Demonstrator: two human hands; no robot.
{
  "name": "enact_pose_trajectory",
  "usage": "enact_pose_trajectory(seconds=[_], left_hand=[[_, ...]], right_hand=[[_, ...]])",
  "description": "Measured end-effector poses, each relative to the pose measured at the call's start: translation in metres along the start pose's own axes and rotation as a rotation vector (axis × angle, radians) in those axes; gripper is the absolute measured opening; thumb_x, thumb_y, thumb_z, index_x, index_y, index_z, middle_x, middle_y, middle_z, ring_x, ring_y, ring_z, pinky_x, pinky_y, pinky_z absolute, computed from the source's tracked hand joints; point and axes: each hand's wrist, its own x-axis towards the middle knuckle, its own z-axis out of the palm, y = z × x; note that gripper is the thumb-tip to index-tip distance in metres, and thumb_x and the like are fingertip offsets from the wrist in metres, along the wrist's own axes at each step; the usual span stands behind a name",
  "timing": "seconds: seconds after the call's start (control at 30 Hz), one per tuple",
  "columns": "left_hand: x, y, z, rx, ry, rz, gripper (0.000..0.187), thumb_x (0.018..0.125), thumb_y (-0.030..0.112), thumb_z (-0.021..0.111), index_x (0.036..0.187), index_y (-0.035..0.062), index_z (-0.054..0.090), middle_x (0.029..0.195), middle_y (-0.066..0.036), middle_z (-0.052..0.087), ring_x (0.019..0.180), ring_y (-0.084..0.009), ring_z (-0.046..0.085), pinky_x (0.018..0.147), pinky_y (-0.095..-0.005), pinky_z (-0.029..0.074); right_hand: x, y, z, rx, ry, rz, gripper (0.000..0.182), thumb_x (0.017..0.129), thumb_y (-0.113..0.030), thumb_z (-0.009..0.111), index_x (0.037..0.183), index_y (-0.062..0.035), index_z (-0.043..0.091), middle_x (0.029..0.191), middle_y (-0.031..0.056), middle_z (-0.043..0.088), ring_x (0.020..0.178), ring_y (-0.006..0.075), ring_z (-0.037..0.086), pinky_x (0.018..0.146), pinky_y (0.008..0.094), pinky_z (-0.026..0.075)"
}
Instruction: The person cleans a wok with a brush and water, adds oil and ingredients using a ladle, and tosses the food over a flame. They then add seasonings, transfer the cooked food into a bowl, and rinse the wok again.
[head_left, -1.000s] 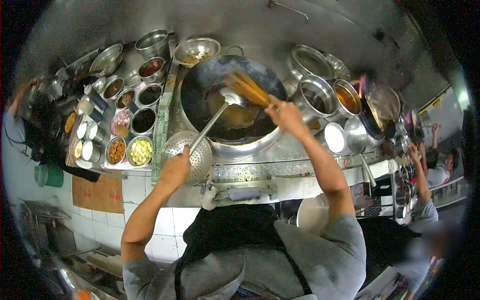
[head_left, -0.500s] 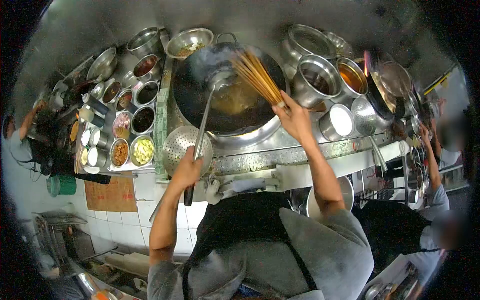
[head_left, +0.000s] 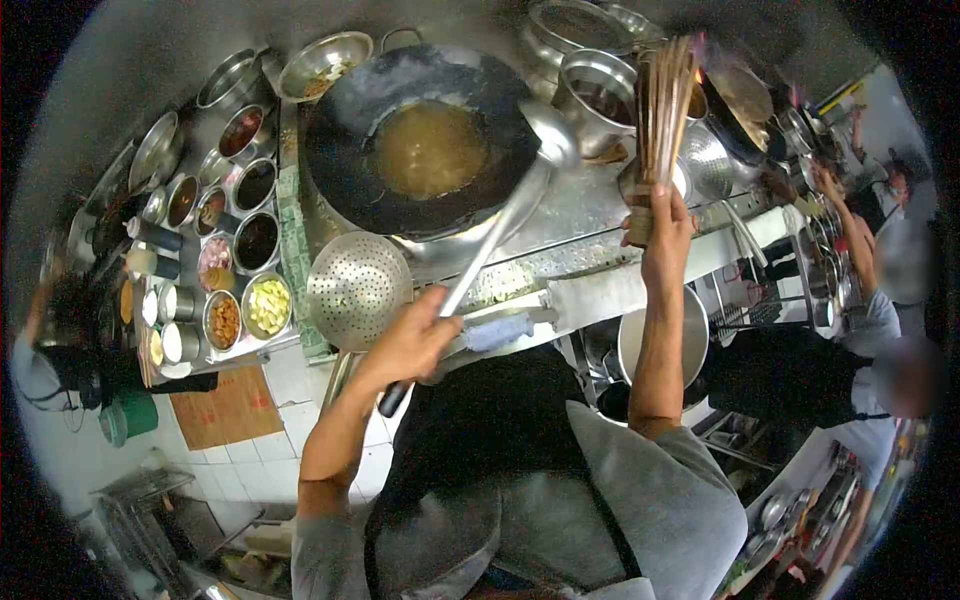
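Observation:
My left hand (head_left: 412, 338) is closed round the long handle of a metal ladle (head_left: 552, 135), whose bowl is over the right rim of the wok. My right hand (head_left: 667, 235) grips a bamboo wok brush (head_left: 660, 110), held bristles up to the right of the wok. Cloudy brown liquid (head_left: 430, 150) pools in the bottom of the black wok (head_left: 335, 150). Close to my left hand lies a round perforated strainer (head_left: 358, 285).
At left, a tray holds several metal tubs, among them chopped yellow-green pieces (head_left: 268, 306) and dark sauce (head_left: 258, 240). Metal pots (head_left: 595, 90) stand behind the brush. A rolled white cloth (head_left: 600, 295) lies along the stove edge. A co-worker (head_left: 800, 375) is at right.
The ladle has swung right, out of the wok's middle to its right rim. The brush has moved right, away from the wok, and turned upright. The view has shifted slightly.

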Motion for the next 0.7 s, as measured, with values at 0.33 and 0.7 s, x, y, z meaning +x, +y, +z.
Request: enact_pose_trajectory(seconds=[0.33,0.7], left_hand=[[0.141,-0.064,0.138,-0.074,-0.027,0.019,0.021,0.089,0.015,0.049,0.101,-0.0008,0.042,0.059,-0.010,0.054,0.039,-0.0202,0.052,0.034,-0.0354,0.041],[0.198,-0.044,0.253,0.178,-0.429,-0.009,0.043,0.095,0.035,0.047,0.112,-0.0045,0.046,0.080,-0.019,0.063,0.065,-0.0262,0.064,0.064,-0.0432,0.051]], right_hand=[[-0.037,0.015,-0.022,0.025,0.170,0.159,0.043,0.094,-0.039,0.055,0.117,-0.0022,0.053,0.079,0.0091,0.062,0.052,0.0139,0.058,0.037,0.0237,0.044],[-0.017,0.030,-0.069,0.092,0.194,0.230,0.045,0.087,-0.028,0.066,0.119,-0.0059,0.044,0.084,0.0112,0.062,0.058,0.0158,0.059,0.042,0.0271,0.047]])
